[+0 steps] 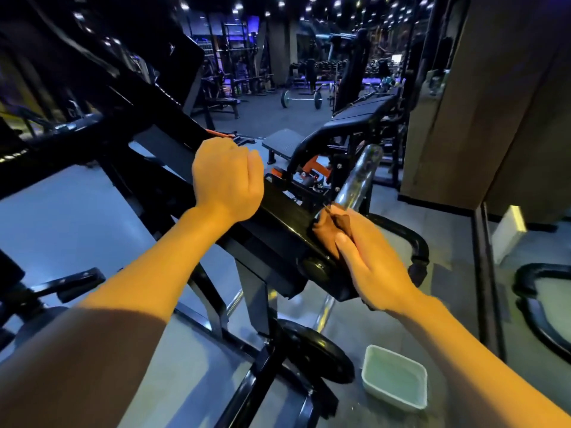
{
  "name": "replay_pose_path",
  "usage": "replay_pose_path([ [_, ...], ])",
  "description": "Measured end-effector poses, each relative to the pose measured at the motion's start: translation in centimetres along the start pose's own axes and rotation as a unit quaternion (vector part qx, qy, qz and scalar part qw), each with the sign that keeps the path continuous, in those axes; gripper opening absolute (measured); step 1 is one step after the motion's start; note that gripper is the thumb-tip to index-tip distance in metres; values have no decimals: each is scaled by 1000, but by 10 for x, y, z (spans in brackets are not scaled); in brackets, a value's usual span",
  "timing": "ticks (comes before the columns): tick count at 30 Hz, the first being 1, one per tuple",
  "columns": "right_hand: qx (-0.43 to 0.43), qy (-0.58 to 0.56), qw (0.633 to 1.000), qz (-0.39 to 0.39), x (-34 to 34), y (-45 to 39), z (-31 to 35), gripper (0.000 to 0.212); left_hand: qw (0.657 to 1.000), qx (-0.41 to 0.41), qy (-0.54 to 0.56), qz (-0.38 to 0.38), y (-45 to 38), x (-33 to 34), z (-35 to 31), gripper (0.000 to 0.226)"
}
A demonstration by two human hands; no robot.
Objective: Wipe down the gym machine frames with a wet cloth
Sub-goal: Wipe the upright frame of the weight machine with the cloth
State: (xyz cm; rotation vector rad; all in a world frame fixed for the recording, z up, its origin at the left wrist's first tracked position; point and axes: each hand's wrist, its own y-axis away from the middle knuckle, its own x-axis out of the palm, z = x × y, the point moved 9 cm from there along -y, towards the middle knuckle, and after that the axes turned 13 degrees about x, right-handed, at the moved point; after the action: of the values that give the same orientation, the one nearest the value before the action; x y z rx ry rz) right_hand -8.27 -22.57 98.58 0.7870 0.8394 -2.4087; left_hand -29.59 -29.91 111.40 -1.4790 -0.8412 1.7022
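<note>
A black gym machine frame beam (278, 217) runs diagonally from upper left to lower right across the middle. My left hand (227, 179) rests on top of the beam with its fingers curled over the far side. My right hand (367, 257) presses a brown cloth (335, 225) against the lower end of the beam, fingers fairly straight along it. A chrome weight peg (360, 177) sticks up just beyond the cloth.
A white rectangular tub of water (394, 376) sits on the floor at lower right. A black weight plate (321, 350) hangs below the beam. A padded bench (355, 118) stands behind, a wall and mirror (494, 118) to the right, and a barbell (301, 98) lies further back.
</note>
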Motion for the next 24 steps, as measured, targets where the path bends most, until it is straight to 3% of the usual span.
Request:
replay_pose_path([
  [3, -9, 11, 1000, 24, 11, -35, 33, 25, 999, -16, -29, 13, 3, 8, 12, 56],
  [6, -20, 11, 999, 22, 23, -63, 60, 43, 997, -20, -60, 35, 6, 17, 19, 62],
  [13, -32, -31, 998, 52, 2, -19, -6, 44, 998, -30, -51, 16, 8, 13, 18, 56],
  [17, -39, -28, 996, 77, 2, -18, -3, 41, 998, -31, -48, 21, 8, 14, 17, 59],
  [22, -43, 21, 998, 28, 21, -51, 47, 52, 999, -24, -6, 36, 8, 12, 13, 72],
  [24, -52, 48, 997, 0, 28, -67, 69, 58, 999, -9, 40, -6, 8, -4, 10, 62],
])
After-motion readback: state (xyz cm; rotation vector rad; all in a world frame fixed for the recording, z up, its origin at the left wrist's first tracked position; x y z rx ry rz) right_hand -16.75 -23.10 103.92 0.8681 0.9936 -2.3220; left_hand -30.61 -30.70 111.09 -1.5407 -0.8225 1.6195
